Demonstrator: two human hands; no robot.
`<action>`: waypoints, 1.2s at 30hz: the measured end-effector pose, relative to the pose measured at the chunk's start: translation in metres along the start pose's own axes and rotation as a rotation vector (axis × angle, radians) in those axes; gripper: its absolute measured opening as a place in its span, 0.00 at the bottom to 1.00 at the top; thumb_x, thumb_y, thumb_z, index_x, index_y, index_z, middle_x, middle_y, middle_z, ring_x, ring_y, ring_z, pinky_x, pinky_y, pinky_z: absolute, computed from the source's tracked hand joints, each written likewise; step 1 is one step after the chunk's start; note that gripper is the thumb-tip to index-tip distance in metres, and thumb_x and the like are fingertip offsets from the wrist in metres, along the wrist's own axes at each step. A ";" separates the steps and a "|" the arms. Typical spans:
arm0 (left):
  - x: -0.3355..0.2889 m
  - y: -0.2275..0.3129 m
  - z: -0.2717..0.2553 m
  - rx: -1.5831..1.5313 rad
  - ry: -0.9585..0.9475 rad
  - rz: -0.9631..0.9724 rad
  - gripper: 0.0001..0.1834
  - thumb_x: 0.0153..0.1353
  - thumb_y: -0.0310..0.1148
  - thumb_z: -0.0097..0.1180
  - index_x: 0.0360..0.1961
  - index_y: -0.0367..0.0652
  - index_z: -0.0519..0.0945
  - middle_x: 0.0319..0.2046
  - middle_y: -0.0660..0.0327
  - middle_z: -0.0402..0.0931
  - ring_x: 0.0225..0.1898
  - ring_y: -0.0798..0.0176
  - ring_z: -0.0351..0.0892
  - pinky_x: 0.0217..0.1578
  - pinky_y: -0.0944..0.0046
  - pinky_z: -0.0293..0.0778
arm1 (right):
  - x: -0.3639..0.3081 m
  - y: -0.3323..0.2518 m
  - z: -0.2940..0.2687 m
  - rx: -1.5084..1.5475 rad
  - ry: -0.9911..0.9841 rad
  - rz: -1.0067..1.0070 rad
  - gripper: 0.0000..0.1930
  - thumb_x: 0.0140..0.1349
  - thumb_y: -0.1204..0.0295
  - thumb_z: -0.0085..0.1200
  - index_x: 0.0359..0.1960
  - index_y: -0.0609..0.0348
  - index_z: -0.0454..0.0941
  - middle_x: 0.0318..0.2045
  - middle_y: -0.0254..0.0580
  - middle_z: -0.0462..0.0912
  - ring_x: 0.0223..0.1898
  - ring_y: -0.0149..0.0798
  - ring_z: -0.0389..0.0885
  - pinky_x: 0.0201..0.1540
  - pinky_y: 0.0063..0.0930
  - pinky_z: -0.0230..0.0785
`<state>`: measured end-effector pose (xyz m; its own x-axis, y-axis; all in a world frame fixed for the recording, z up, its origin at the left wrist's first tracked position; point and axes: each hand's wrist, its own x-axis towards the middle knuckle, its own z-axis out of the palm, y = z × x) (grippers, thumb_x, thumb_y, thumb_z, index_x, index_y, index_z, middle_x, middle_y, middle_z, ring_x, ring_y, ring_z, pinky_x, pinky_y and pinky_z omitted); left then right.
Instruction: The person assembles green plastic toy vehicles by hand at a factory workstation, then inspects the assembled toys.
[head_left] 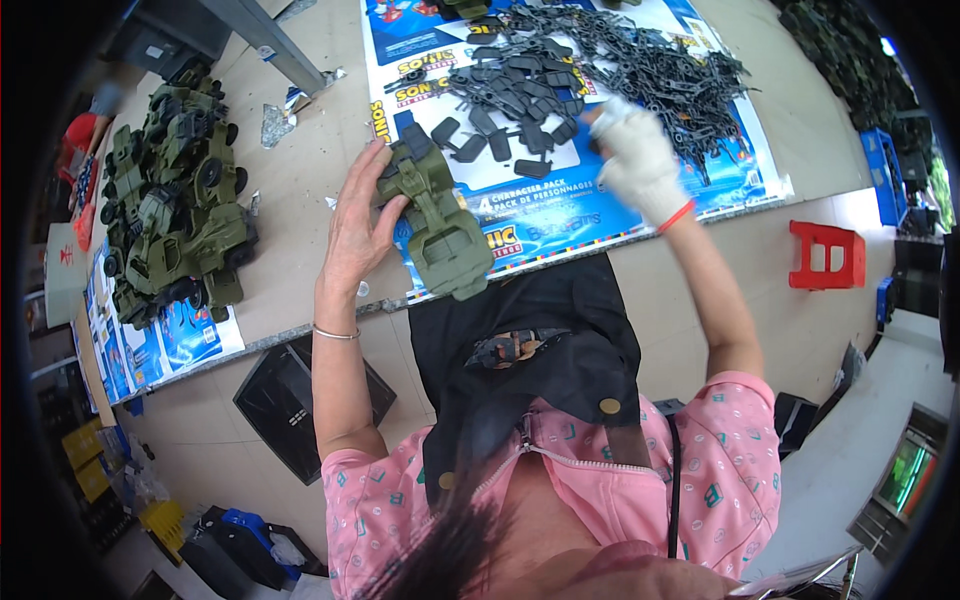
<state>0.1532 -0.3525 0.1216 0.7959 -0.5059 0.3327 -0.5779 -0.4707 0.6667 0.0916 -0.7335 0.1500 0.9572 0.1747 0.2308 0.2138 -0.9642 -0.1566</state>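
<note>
An olive-green toy military vehicle body [445,225] lies at the table's near edge, its long side tilted. My bare left hand [362,215] grips it from the left, thumb against its side and fingers along the far end. Over the printed sheet, my right hand [640,165] wears a white glove and is smeared by motion. A small dark bit shows by its fingertips, too blurred to name. Flat black plastic parts [520,95] lie scattered just left of that hand. Thin black plastic pieces [665,85] are heaped beyond it.
Several assembled green toy vehicles [170,200] are piled on the table's left. A metal post [270,45] rises at the back left. Blue printed sheets [720,195] cover part of the tabletop. A red stool [828,255] stands on the floor at right, a black bin [300,410] under the table.
</note>
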 end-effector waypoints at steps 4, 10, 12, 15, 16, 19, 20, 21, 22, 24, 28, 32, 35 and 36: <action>0.007 0.005 0.014 -0.008 0.068 0.003 0.31 0.59 0.23 0.64 0.65 0.37 0.72 0.69 0.46 0.67 0.72 0.44 0.65 0.70 0.52 0.65 | 0.006 0.043 -0.006 -0.254 -0.323 -0.168 0.26 0.53 0.74 0.62 0.58 0.54 0.81 0.49 0.52 0.83 0.51 0.54 0.82 0.56 0.45 0.74; -0.016 0.018 0.031 0.040 0.199 -0.010 0.32 0.52 0.26 0.71 0.60 0.37 0.75 0.64 0.49 0.71 0.64 0.45 0.73 0.64 0.52 0.71 | -0.008 0.020 0.008 0.185 -0.302 0.065 0.17 0.64 0.66 0.60 0.52 0.60 0.82 0.44 0.56 0.83 0.52 0.56 0.81 0.57 0.48 0.73; -0.016 0.021 0.033 0.043 0.227 -0.019 0.32 0.52 0.26 0.71 0.60 0.37 0.75 0.64 0.49 0.71 0.64 0.45 0.74 0.64 0.52 0.71 | 0.014 0.022 -0.007 0.010 -0.273 0.244 0.16 0.64 0.64 0.61 0.48 0.60 0.83 0.43 0.55 0.84 0.50 0.55 0.82 0.56 0.46 0.74; -0.017 0.024 0.029 0.044 0.230 -0.033 0.32 0.52 0.26 0.71 0.60 0.37 0.75 0.63 0.48 0.71 0.64 0.44 0.74 0.64 0.52 0.72 | 0.045 0.037 -0.035 -0.316 -0.117 0.269 0.18 0.61 0.57 0.65 0.48 0.51 0.85 0.52 0.48 0.84 0.57 0.52 0.81 0.59 0.45 0.74; -0.014 0.025 0.028 0.035 0.216 -0.026 0.32 0.52 0.26 0.71 0.60 0.37 0.75 0.63 0.48 0.71 0.64 0.44 0.74 0.64 0.52 0.71 | 0.050 0.047 -0.031 -0.379 -0.099 0.219 0.20 0.60 0.55 0.65 0.51 0.48 0.84 0.56 0.46 0.82 0.61 0.51 0.78 0.61 0.46 0.71; -0.015 0.023 0.029 0.028 0.229 -0.012 0.32 0.52 0.26 0.71 0.59 0.36 0.75 0.63 0.47 0.72 0.64 0.44 0.74 0.64 0.52 0.71 | 0.066 0.058 -0.019 -0.477 -0.156 0.166 0.25 0.58 0.51 0.66 0.55 0.45 0.84 0.62 0.42 0.79 0.65 0.49 0.74 0.65 0.50 0.66; -0.015 0.022 0.030 0.018 0.236 -0.005 0.32 0.52 0.26 0.71 0.59 0.36 0.75 0.63 0.46 0.72 0.64 0.43 0.74 0.63 0.52 0.72 | 0.074 0.058 -0.018 -0.518 -0.245 0.177 0.27 0.56 0.48 0.66 0.56 0.44 0.83 0.63 0.40 0.78 0.66 0.47 0.74 0.65 0.53 0.64; -0.015 0.022 0.030 0.031 0.253 -0.007 0.32 0.52 0.26 0.71 0.59 0.36 0.75 0.63 0.46 0.72 0.64 0.43 0.74 0.63 0.52 0.72 | 0.077 0.056 -0.017 -0.509 -0.297 0.205 0.30 0.54 0.46 0.67 0.57 0.42 0.83 0.62 0.41 0.79 0.66 0.47 0.74 0.66 0.54 0.64; -0.017 0.024 0.031 0.014 0.249 -0.016 0.32 0.52 0.27 0.71 0.59 0.36 0.75 0.62 0.46 0.72 0.63 0.43 0.74 0.63 0.52 0.72 | 0.080 0.048 -0.021 -0.499 -0.360 0.241 0.29 0.54 0.47 0.67 0.56 0.43 0.84 0.61 0.41 0.80 0.66 0.47 0.74 0.65 0.53 0.65; -0.019 0.025 0.031 -0.017 0.253 -0.038 0.32 0.52 0.28 0.72 0.59 0.36 0.75 0.62 0.47 0.72 0.63 0.42 0.74 0.62 0.52 0.72 | 0.092 0.039 -0.021 -0.486 -0.423 0.259 0.28 0.54 0.48 0.67 0.56 0.43 0.84 0.60 0.41 0.81 0.65 0.47 0.75 0.65 0.51 0.65; -0.020 0.021 0.029 -0.003 0.241 -0.031 0.32 0.52 0.28 0.72 0.59 0.36 0.75 0.62 0.48 0.72 0.62 0.43 0.75 0.62 0.52 0.73 | 0.100 0.038 -0.009 -0.453 -0.340 0.290 0.24 0.59 0.50 0.64 0.53 0.48 0.85 0.50 0.44 0.87 0.56 0.51 0.83 0.58 0.49 0.72; -0.016 0.025 0.031 -0.026 0.259 0.005 0.31 0.52 0.28 0.72 0.58 0.36 0.74 0.62 0.48 0.71 0.62 0.42 0.75 0.61 0.52 0.74 | 0.100 0.085 -0.014 0.117 0.135 0.517 0.22 0.67 0.54 0.58 0.54 0.56 0.83 0.45 0.52 0.88 0.50 0.49 0.87 0.54 0.42 0.75; -0.016 0.021 0.039 -0.064 0.302 0.003 0.33 0.51 0.28 0.74 0.58 0.36 0.75 0.62 0.48 0.72 0.62 0.45 0.74 0.63 0.53 0.72 | 0.088 0.025 -0.014 0.444 0.134 0.417 0.18 0.69 0.60 0.60 0.56 0.55 0.83 0.45 0.51 0.88 0.46 0.45 0.86 0.51 0.34 0.74; -0.016 0.018 0.041 -0.051 0.314 0.017 0.33 0.50 0.28 0.74 0.58 0.36 0.75 0.61 0.49 0.72 0.62 0.45 0.74 0.62 0.53 0.72 | 0.079 -0.019 -0.012 0.403 0.073 0.245 0.17 0.66 0.64 0.63 0.54 0.56 0.84 0.45 0.50 0.87 0.46 0.46 0.86 0.51 0.34 0.75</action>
<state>0.1226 -0.3831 0.1009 0.8074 -0.2622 0.5285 -0.5884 -0.4227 0.6893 0.1607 -0.7035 0.1830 0.9758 -0.0767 0.2047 0.0556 -0.8184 -0.5719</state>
